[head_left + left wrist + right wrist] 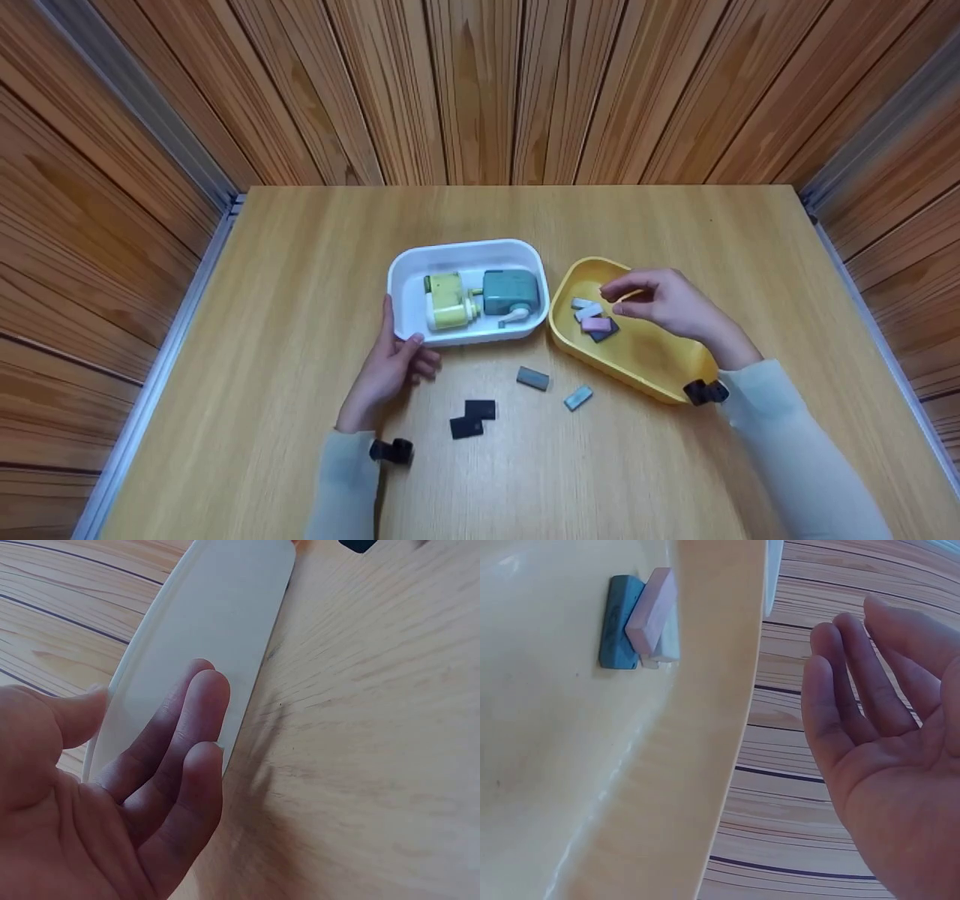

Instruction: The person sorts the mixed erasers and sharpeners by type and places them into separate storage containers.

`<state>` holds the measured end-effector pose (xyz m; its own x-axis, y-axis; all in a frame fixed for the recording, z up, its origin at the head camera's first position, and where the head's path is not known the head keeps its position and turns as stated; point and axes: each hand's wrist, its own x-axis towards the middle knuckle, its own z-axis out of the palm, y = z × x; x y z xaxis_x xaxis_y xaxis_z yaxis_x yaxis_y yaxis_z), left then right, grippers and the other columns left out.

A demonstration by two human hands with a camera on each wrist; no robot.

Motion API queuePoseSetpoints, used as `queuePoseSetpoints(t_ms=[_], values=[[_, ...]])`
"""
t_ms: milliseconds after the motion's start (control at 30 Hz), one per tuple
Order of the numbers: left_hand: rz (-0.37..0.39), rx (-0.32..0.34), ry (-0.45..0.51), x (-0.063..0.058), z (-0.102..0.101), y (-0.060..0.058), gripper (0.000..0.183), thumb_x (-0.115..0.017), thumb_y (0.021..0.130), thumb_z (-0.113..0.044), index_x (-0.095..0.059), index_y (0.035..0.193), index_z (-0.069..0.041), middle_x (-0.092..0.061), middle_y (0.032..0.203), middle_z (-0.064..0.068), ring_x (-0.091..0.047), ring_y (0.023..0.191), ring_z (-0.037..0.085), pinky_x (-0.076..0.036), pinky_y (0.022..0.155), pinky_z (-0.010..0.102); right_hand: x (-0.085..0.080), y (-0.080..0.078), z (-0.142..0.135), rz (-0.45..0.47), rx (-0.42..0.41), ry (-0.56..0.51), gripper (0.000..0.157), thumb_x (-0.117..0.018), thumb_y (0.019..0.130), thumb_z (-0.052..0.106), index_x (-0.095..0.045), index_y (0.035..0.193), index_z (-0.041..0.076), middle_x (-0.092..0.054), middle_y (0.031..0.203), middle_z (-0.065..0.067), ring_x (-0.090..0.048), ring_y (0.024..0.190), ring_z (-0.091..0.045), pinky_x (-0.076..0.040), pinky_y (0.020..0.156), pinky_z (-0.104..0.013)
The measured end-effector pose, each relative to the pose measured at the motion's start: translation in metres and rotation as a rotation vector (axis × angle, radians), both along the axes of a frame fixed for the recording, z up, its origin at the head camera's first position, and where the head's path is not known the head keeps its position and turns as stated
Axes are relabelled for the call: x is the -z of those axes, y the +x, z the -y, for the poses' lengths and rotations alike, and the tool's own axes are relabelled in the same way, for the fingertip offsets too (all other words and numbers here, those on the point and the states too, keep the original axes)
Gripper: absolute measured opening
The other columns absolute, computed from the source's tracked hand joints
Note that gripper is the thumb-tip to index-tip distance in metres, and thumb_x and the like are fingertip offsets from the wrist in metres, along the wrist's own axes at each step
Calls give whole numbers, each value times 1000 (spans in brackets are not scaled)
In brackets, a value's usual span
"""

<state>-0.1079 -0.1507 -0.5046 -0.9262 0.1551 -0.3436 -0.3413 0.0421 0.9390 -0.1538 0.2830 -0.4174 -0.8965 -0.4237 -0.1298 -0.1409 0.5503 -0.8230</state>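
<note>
My left hand rests at the near left corner of a white tub. Its thumb touches the rim, the index finger lies along the side, and the other fingers bend loosely outside the wall. Inside the tub lie a yellow-green crank pencil sharpener and a teal one with a white crank. Over the yellow tub hovers my right hand, fingers gently bent, thumb apart, nothing between them. Below its fingertips are small eraser-like blocks: a pink one, a dark blue one and whitish ones.
In front of the tubs, a grey-blue block and a light blue block lie on the wooden table. Two thin black squares overlap nearer the left forearm. Wood-patterned walls stand at the back and sides.
</note>
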Motion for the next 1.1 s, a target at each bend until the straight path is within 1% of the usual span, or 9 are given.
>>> queuePoseSetpoints(t_ms=[133,267,367,467,667,767,900,1000,1100], values=[[1,-2,-2,0,0,-1,77,-46,107,-23,8,152,-56,-70,97,20,-70,85,39,-55,69,38,-2,9,0,-33,-8,-10,31,-72,92,9,-71,122,6,-68,118,-9,-62,106,-25,-50,86,-18],[-15,3,-15,0,-1,-1,79,-48,107,-23,9,153,-54,-70,96,19,-70,84,37,-54,69,38,-4,19,4,-75,-29,-38,28,-73,91,9,-72,120,9,-69,115,-8,-63,106,-26,-50,87,-20],[-25,7,-25,-1,-1,-1,81,-49,106,-23,10,154,-52,-70,96,19,-70,83,36,-54,69,37,-5,27,9,-107,-47,-59,26,-74,91,10,-74,116,12,-70,113,-4,-64,104,-25,-51,87,-23],[-17,6,-21,-1,-2,-1,81,-48,107,-22,10,154,-51,-71,95,18,-70,83,37,-55,69,37,-2,35,14,-134,-68,-60,26,-75,89,11,-74,115,17,-71,112,-1,-65,102,-22,-52,87,-26],[6,-2,-15,-2,-2,-1,80,-48,107,-23,9,153,-53,-70,96,18,-70,84,37,-55,69,38,5,51,23,-129,-89,-52,31,-75,90,14,-73,119,21,-69,118,3,-64,105,-16,-52,92,-32],[17,-10,-11,-2,-1,-1,79,-48,107,-23,9,153,-54,-70,97,18,-70,84,36,-55,70,38,8,57,26,-126,-94,-48,29,-75,91,18,-73,120,21,-68,123,4,-64,108,-15,-51,94,-33],[22,-14,-3,-2,-1,0,79,-48,107,-24,8,152,-56,-71,97,18,-70,85,37,-55,71,38,13,66,30,-122,-109,-61,29,-75,91,22,-73,120,17,-68,123,5,-63,110,-14,-50,96,-33],[16,-11,6,-2,0,1,79,-48,107,-24,8,152,-56,-70,98,19,-70,86,37,-55,71,38,16,72,33,-128,-119,-76,30,-75,90,18,-73,120,14,-69,120,4,-63,109,-16,-50,95,-32],[4,-8,10,-1,0,1,78,-47,107,-23,9,153,-55,-71,98,19,-69,86,37,-54,71,37,21,77,36,-144,-119,-85,30,-76,89,9,-73,118,12,-71,116,0,-63,107,-20,-51,94,-32]])
